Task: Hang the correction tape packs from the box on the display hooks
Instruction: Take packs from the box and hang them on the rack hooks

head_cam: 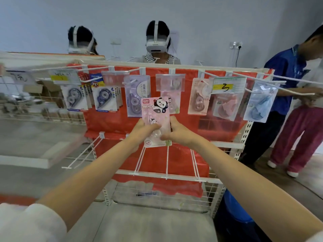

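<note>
Up top most hooks (97, 80) hold stock already, both hands' grips, left hand (142, 129) & right hand (176, 131), pinching one panda pack (155, 116), not hung yet.

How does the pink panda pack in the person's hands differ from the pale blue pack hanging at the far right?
The pink panda-printed correction tape pack is held by both hands, off any hook; the pale blue correction tape pack hangs on a white wire hook. The pink one stands upright; the blue one tilts. Pink bears a cartoon panda; blue shows none. Both are flat carded packs.
</note>
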### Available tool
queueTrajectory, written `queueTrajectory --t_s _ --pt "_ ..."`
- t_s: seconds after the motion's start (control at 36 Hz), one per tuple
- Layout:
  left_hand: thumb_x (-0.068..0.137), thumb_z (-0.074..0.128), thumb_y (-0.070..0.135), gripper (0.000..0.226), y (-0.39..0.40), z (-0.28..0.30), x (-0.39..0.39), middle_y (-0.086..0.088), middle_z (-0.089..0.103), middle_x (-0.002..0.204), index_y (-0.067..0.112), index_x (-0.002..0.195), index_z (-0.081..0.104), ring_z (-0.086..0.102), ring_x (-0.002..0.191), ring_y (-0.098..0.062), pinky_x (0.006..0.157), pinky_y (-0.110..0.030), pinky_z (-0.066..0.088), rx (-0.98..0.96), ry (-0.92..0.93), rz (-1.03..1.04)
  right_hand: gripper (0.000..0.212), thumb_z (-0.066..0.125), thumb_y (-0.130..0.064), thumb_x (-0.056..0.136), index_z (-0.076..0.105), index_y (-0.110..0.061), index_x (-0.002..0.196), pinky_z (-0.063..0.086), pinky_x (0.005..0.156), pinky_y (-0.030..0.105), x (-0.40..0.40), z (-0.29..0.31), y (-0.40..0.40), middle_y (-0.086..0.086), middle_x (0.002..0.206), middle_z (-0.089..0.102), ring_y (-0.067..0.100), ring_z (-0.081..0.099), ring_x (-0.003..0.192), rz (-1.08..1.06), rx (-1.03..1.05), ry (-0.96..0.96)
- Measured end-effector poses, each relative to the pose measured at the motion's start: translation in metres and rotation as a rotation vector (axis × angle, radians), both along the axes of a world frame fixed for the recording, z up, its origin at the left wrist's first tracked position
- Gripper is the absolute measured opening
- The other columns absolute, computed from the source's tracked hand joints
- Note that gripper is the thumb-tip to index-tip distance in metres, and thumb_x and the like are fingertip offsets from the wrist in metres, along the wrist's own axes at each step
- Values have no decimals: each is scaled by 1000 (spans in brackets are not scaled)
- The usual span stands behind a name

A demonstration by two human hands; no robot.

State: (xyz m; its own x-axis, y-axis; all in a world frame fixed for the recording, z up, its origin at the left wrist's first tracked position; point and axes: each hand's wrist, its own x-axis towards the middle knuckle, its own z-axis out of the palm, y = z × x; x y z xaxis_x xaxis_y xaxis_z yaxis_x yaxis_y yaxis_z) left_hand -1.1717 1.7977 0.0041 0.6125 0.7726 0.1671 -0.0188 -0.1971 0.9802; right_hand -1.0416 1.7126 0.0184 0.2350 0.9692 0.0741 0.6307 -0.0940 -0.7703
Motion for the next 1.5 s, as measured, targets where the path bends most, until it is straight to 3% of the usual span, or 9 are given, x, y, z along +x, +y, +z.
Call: queueTrajectory --t_s 0.17,0.28,0.39,0.53,0.81,1.0,1.28,1.39,1.5 --pt "83 71 31 60 0 6 -5 9 60 123 18 135 45 58 113 -9 97 -29 46 160 105 -7 74 69 -34 86 26 -11 142 41 103 34 -2 3 -6 1 131 52 15 49 120 -34 179 36" --pt "85 70 32 48 -2 9 -8 5 63 116 22 127 48 62 104 -12 87 -28 49 332 235 -32 77 70 -38 84 26 -9 141 42 102 43 6 6 -12 9 132 53 21 50 117 -48 223 -20" --pt "86 70 26 17 1 7 -10 -4 70 96 21 99 60 68 90 -22 86 -43 54 471 358 -57 50 69 -32 86 37 -9 116 45 85 44 13 9 -18 16 110 59 32 57 97 -106 287 -38" --pt "84 72 33 23 0 6 -9 -5 71 90 13 92 64 67 86 -22 83 -45 54 577 421 -48 49 70 -27 86 38 -4 117 47 92 55 20 14 -23 22 112 61 36 60 105 -148 312 8" --pt "87 68 29 13 2 2 -17 1 68 89 20 95 63 64 85 -12 81 -31 54 734 478 -47 40 68 -23 88 43 -9 115 49 92 42 22 15 -24 -1 103 59 23 60 104 -199 314 75" --pt "87 67 30 15 11 0 -19 3 67 85 18 95 63 64 82 -13 80 -36 54 801 499 -50 45 66 -32 88 46 -8 121 49 95 44 28 10 -15 6 116 62 24 60 107 -268 257 86" --pt "88 65 32 14 34 1 -17 7 66 86 22 96 60 63 83 -11 81 -38 54 821 551 -89 63 60 -56 83 48 -11 124 60 73 43 41 0 24 9 116 59 28 63 101 -388 181 107" --pt "88 65 30 14 46 5 -15 4 67 88 19 97 60 64 83 -13 81 -38 54 831 554 -113 46 64 -34 88 49 -5 121 57 55 24 39 0 39 12 119 55 25 62 101 -425 204 176" --pt "89 65 29 21 57 6 -11 2 68 91 14 103 61 65 84 -14 82 -35 54 864 531 -141 35 62 -17 92 44 -1 117 56 60 23 39 -3 49 12 117 49 20 57 97 -456 231 220"
